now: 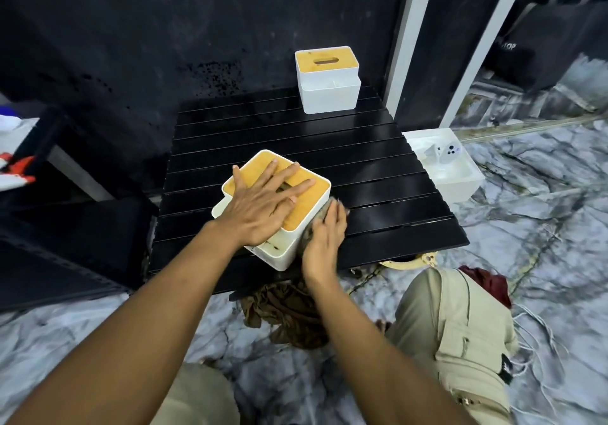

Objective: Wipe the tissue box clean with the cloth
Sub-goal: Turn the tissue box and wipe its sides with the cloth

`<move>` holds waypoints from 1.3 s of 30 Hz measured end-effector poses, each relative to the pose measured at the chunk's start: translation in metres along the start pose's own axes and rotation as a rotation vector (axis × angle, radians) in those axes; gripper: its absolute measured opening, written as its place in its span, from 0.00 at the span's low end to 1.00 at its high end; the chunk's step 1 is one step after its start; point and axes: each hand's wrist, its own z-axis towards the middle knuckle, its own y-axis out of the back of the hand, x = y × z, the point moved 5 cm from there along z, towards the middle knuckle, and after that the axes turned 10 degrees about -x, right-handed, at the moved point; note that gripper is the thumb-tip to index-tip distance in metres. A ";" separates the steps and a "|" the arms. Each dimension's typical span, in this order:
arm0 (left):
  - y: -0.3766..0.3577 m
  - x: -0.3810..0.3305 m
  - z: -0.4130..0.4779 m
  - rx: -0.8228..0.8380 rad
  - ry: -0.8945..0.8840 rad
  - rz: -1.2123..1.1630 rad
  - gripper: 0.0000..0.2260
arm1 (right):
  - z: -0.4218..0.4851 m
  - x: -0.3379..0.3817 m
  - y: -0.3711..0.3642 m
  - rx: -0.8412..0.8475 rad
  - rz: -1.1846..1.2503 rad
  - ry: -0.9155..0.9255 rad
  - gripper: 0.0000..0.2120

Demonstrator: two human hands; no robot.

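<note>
Black table (pixel 362 174) — tissue box (pixel 274 255) under flat left hand (pixel 263 204), right hand (pixel 324 240) pressing cloth (pixel 320 215) to its side.

Low in the middle of the frame, the left hand (pixel 263 206) lies flat, fingers (pixel 304 187) spread, on the yellow lid of the tissue box (pixel 279 255). Just to its right, the right hand (pixel 324 243) presses a grey cloth (pixel 321 213) against the box's side. Both rest on a black slatted surface (pixel 378 194). A second tissue box (pixel 329 92) stands at its upper edge.
</note>
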 end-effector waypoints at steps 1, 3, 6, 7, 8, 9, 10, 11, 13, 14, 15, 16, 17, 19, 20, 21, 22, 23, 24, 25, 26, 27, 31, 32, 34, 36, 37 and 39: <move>0.000 -0.001 0.000 -0.006 0.009 0.003 0.23 | 0.014 0.009 0.001 -0.025 0.010 -0.005 0.31; 0.000 -0.004 0.000 -0.016 0.027 0.012 0.21 | 0.018 0.027 0.001 -0.060 0.104 0.070 0.29; 0.001 -0.006 0.003 -0.027 0.044 0.005 0.21 | -0.030 0.033 0.000 -0.022 0.188 0.221 0.27; 0.001 -0.006 0.004 -0.028 0.042 0.003 0.22 | -0.049 0.023 -0.001 0.014 0.167 0.268 0.26; 0.001 -0.006 0.004 -0.026 0.037 0.006 0.22 | -0.064 0.009 -0.002 0.050 0.126 0.306 0.26; 0.001 -0.005 0.004 -0.024 0.030 0.014 0.22 | -0.070 -0.006 -0.002 0.060 0.070 0.329 0.26; 0.000 -0.004 0.004 -0.023 0.023 0.024 0.23 | -0.065 -0.016 -0.002 0.056 0.016 0.324 0.27; 0.000 -0.003 0.004 -0.024 0.018 0.037 0.23 | -0.051 -0.023 -0.004 0.038 -0.028 0.302 0.28; 0.000 -0.002 0.004 -0.027 0.012 0.061 0.22 | -0.018 -0.017 -0.004 -0.023 -0.027 0.204 0.30; -0.001 -0.003 0.003 -0.031 0.012 0.069 0.21 | 0.000 -0.008 -0.001 -0.053 -0.010 0.137 0.29; -0.001 -0.003 0.003 -0.038 0.015 0.075 0.21 | 0.012 0.002 0.002 -0.072 0.020 0.094 0.28; -0.001 -0.004 0.003 -0.040 0.020 0.079 0.21 | 0.019 0.011 0.004 -0.079 0.057 0.093 0.28; -0.001 -0.005 0.003 -0.040 0.026 0.080 0.21 | 0.016 0.019 0.005 -0.076 0.085 0.123 0.28; -0.001 -0.005 0.004 -0.042 0.028 0.072 0.21 | -0.010 0.020 0.004 -0.029 0.062 0.216 0.28; -0.001 -0.005 0.004 -0.046 0.024 0.069 0.21 | -0.028 0.014 0.004 0.005 0.009 0.276 0.28; -0.002 -0.004 0.005 -0.048 0.019 0.071 0.21 | -0.045 0.002 0.004 0.032 -0.058 0.336 0.28; -0.002 -0.004 0.005 -0.050 0.015 0.074 0.21 | -0.054 -0.010 0.005 0.054 -0.122 0.378 0.27; -0.002 -0.003 0.006 -0.052 0.012 0.078 0.21 | -0.051 -0.020 0.005 0.059 -0.168 0.385 0.27; -0.003 -0.003 0.006 -0.052 0.010 0.083 0.21 | -0.040 -0.025 0.003 0.046 -0.194 0.361 0.26; -0.002 -0.003 0.006 -0.051 0.009 0.092 0.21 | -0.027 -0.026 0.001 0.014 -0.201 0.315 0.26; -0.002 -0.003 0.006 -0.049 0.012 0.101 0.21 | -0.012 -0.021 0.000 -0.031 -0.186 0.249 0.26; -0.002 -0.004 0.007 -0.045 0.021 0.104 0.21 | 0.001 -0.012 0.000 -0.087 -0.154 0.187 0.26; -0.002 -0.009 0.009 -0.053 0.056 0.107 0.21 | 0.001 0.030 0.000 -0.215 0.051 0.220 0.25; -0.002 -0.009 0.010 -0.053 0.054 0.108 0.21 | -0.012 0.033 0.000 -0.197 0.073 0.276 0.24; -0.002 -0.009 0.011 -0.046 0.052 0.101 0.22 | -0.032 0.022 0.000 -0.141 0.094 0.344 0.24; -0.002 -0.009 0.011 -0.039 0.053 0.101 0.24 | -0.019 0.000 -0.002 -0.122 0.081 0.238 0.25; -0.002 -0.009 0.011 -0.041 0.053 0.106 0.24 | -0.003 -0.006 -0.004 -0.122 0.061 0.149 0.24; -0.002 -0.009 0.011 -0.048 0.052 0.112 0.23 | 0.028 0.002 -0.004 -0.132 0.060 0.038 0.23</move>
